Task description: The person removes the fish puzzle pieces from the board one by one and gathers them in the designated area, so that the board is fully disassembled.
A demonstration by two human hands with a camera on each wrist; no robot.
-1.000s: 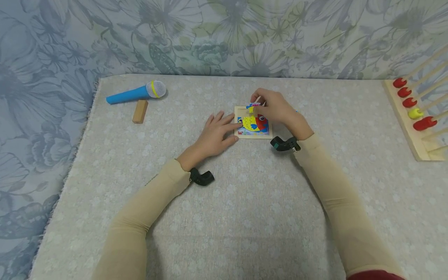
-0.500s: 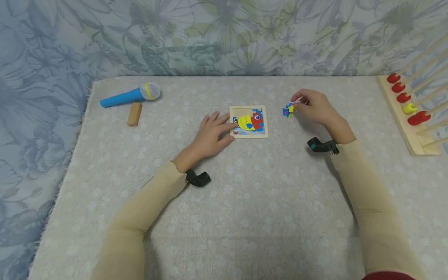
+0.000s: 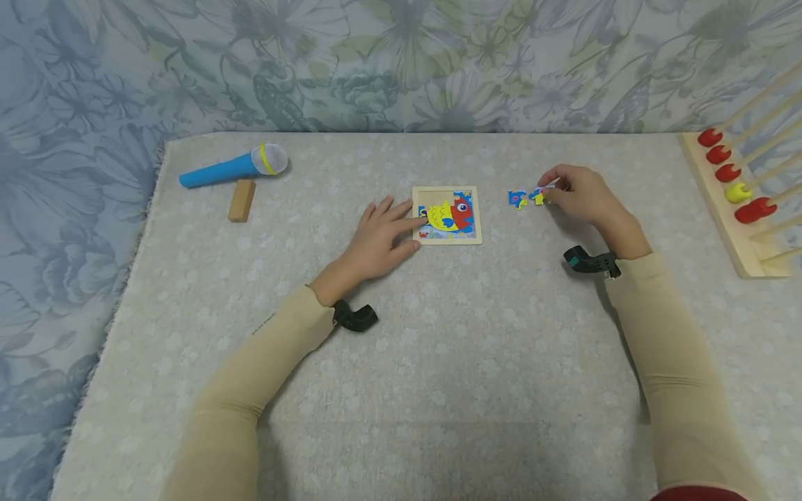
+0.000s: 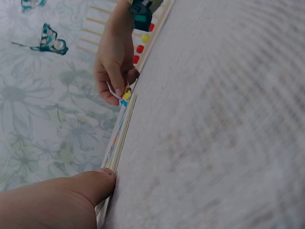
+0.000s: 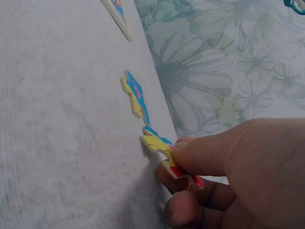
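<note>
A small wooden tray puzzle point(image 3: 447, 242) with a yellow and red fish lies on the cloth, bare wood showing at its upper left. My left hand point(image 3: 376, 243) rests flat at its left side, fingers spread, index fingertip over the picture and thumb at the lower left corner. To the right of the tray, my right hand point(image 3: 579, 195) pinches a puzzle piece point(image 5: 159, 144) in yellow, red and blue between thumb and fingers, low over the cloth. Just left of that lies a loose blue and yellow puzzle piece point(image 3: 516, 199) with a pink spot.
A blue toy microphone point(image 3: 232, 170) and a wooden block point(image 3: 241, 200) lie at the back left. A wooden bead frame point(image 3: 720, 202) with red and yellow beads stands at the right. Behind the table point(image 3: 438, 362) runs a flowered wall covering point(image 3: 401, 62).
My right hand has moved right, from over the tray's upper edge to the cloth beside it, with a puzzle piece in its fingers. The left hand stays at the tray.
</note>
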